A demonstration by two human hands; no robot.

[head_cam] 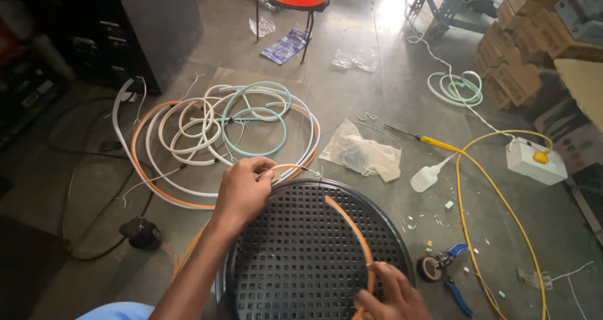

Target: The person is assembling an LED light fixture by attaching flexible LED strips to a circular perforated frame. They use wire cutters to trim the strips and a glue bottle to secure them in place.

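As both hands pinch it | orange strip (348, 222) arcs over black perforated disc (295, 251) | left hand (242, 191), right hand (389, 295) grip clenched

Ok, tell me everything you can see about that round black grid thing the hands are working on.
The round black grid panel looks like rigid plastic or metal, a disc pierced by rows of small square holes inside a smooth raised rim. It lies roughly flat at floor level, its lower part cut off by the frame. An orange strip curves across it. The left hand pinches the strip at the far rim; the right hand grips it near the lower right.
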